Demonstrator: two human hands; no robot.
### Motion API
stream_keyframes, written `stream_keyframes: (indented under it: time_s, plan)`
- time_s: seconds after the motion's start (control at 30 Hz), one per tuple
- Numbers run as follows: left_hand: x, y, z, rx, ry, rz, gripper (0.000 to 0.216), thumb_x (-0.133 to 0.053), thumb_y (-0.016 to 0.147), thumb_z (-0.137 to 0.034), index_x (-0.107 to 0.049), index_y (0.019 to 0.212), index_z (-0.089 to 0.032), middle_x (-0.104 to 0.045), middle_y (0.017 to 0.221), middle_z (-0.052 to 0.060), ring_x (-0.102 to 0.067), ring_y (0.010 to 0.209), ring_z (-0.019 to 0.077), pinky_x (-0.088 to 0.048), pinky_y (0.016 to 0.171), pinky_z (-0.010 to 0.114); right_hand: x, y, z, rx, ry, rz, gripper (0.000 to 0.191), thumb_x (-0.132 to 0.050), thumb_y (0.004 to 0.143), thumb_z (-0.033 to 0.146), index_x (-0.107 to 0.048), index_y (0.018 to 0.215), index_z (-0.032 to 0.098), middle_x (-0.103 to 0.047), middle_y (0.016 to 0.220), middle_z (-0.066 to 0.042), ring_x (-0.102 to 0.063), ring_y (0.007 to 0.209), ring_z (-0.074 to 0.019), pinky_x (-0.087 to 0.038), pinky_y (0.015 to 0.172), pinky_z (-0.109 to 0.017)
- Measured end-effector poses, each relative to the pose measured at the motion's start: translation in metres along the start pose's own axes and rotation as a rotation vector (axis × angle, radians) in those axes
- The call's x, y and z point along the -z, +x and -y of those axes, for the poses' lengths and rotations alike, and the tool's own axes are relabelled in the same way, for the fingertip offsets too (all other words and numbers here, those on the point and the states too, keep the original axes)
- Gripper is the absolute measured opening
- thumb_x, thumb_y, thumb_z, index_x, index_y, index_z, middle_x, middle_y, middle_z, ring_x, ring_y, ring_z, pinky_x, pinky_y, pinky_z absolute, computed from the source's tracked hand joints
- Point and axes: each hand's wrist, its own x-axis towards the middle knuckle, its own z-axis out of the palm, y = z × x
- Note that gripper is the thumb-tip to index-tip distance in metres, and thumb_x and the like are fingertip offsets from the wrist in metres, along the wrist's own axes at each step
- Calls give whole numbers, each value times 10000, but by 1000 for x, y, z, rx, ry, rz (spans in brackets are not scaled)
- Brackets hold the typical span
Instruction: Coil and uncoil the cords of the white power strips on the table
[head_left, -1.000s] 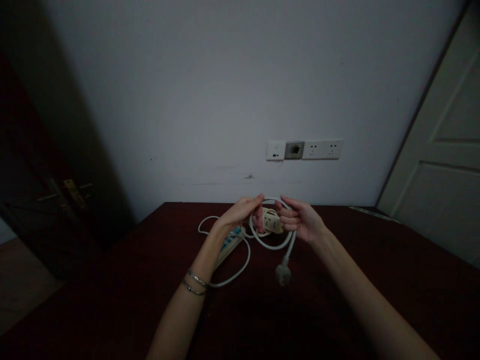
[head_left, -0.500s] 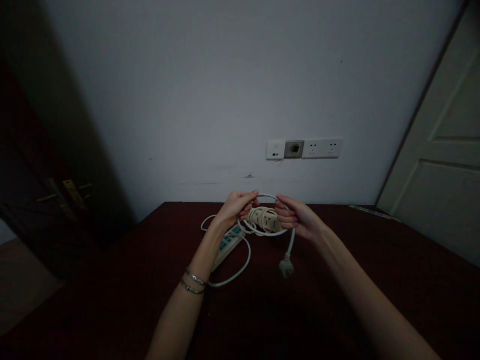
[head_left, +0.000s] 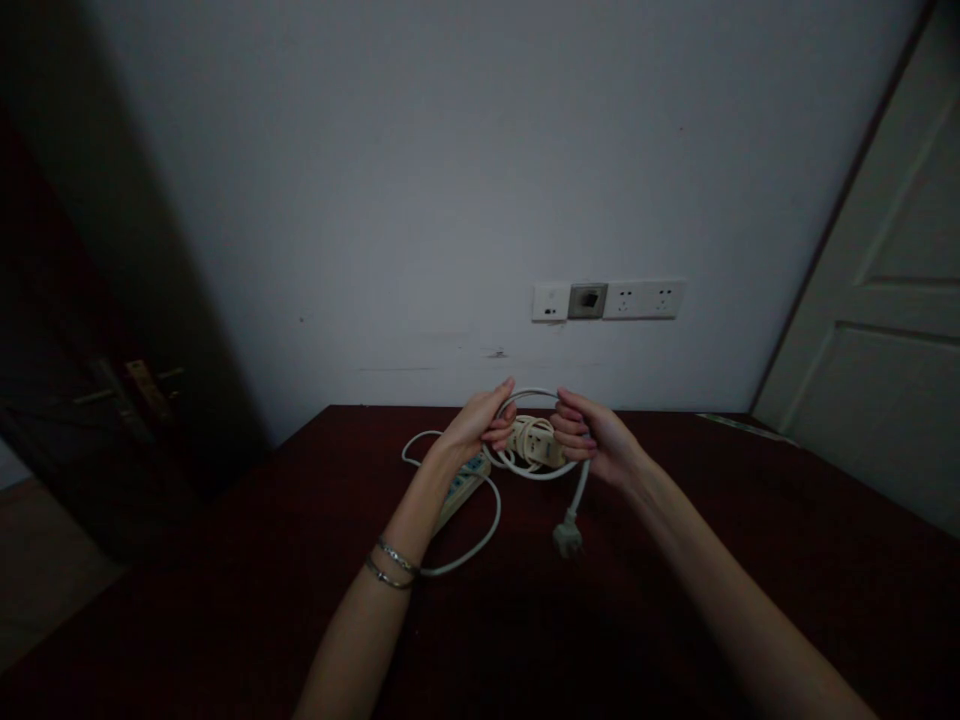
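Observation:
Between my two hands is a loop of white power cord (head_left: 536, 476), raised over the dark red table. My left hand (head_left: 484, 420) is closed on the loop's left side, thumb pointing up. On the opposite side my right hand (head_left: 589, 430) grips the coiled cord with curled fingers. From below it the plug (head_left: 568, 536) dangles on a short length of cord. A power strip with blue sockets (head_left: 459, 492) lies partly hidden behind my left wrist. Behind the loop, a second, cream power strip (head_left: 538, 443) has its own cord wound around it.
The dark red table (head_left: 600, 620) meets a pale wall (head_left: 412, 200). Wall sockets (head_left: 643, 299) and a grey switch plate (head_left: 587, 300) sit above its back edge. A white panelled door (head_left: 885, 300) is at the right, a dark door with a handle (head_left: 150, 385) at the left.
My left hand has opened its wrist angle slightly, its thumb now more upright on the loop. The hanging plug has swung a little to the left. Both hands still hold the cord.

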Motion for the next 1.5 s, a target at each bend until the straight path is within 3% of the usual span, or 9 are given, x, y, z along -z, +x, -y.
stream_keyframes:
  time_s: [0.2, 0.4, 0.53, 0.63, 0.77, 0.93, 1.1, 1.3, 1.5]
  plan:
    - [-3, 8, 6, -31, -122, -43, 470, -514, 777, -571, -363, 578, -172, -202, 412, -116, -122, 304, 5, -82, 305, 138, 3, 2, -1, 5, 73, 23, 389, -501, 862, 322, -290, 566, 182, -235, 422, 104, -84, 318, -15, -141, 260, -95]
    - [-1, 6, 9, -48, -53, 58, 570, -415, 756, -682, -539, 730, -126, -540, 593, 20, -516, 508, 100, -431, 509, 230, 0, -9, 11, 69, 140, 55, 388, -468, 882, 310, -280, 567, 185, -199, 442, 101, -76, 336, -25, -130, 270, -102]
    - [8, 5, 20, -84, 356, 447, 447, -671, 642, -527, -600, 826, -126, -628, 854, 81, -581, 865, 187, -418, 850, 328, -4, -25, 28, 169, 196, 53, 356, -450, 886, 280, -286, 582, 190, -214, 460, 96, -127, 333, -31, -152, 279, -115]
    - [17, 13, 36, -106, 852, 379, 270, -717, 640, -313, -615, 831, -153, -617, 938, 59, -540, 972, 205, -358, 920, 336, -5, -36, 38, 242, 237, 34, 322, -439, 886, 232, -290, 602, 196, -233, 463, 94, -158, 327, -35, -176, 281, -124]
    - [26, 27, 52, -153, 1208, 117, 127, -510, 811, -254, -592, 829, -158, -606, 852, 45, -545, 847, 178, -393, 802, 296, 3, -45, 46, 399, 340, -2, 297, -426, 882, 172, -286, 623, 205, -275, 467, 88, -231, 323, -40, -210, 281, -138]
    - [38, 29, 57, -299, 1168, 87, 224, -459, 849, -312, -589, 804, -136, -590, 765, 26, -513, 693, 128, -372, 629, 206, 22, -51, 53, 620, 401, -91, 285, -420, 855, 112, -288, 621, 206, -330, 475, 73, -341, 356, -43, -311, 322, -133]
    - [45, 25, 51, -155, 1136, 159, 352, -426, 864, -396, -593, 690, -139, -545, 548, -10, -484, 525, 105, -332, 528, 186, 27, -44, 55, 756, 306, -242, 308, -491, 841, 149, -299, 606, 203, -354, 483, 70, -403, 413, -52, -417, 401, -138]
    - [5, 16, 44, -133, 1298, 267, 384, -528, 801, -405, -537, 491, -179, -441, 420, -15, -375, 403, 109, -283, 473, 227, 9, -21, 38, 743, 158, -449, 288, -465, 892, 303, -399, 629, 206, -505, 575, 28, -618, 695, -105, -546, 705, -258]
    - [-34, 9, 54, -82, 1309, 338, 519, -478, 828, -435, -403, 366, -210, -367, 322, 3, -325, 331, 118, -299, 452, 258, 7, -9, 23, 702, -11, -427, 248, -517, 863, 335, -447, 669, 197, -612, 739, -28, -637, 716, -146, -547, 608, -289]
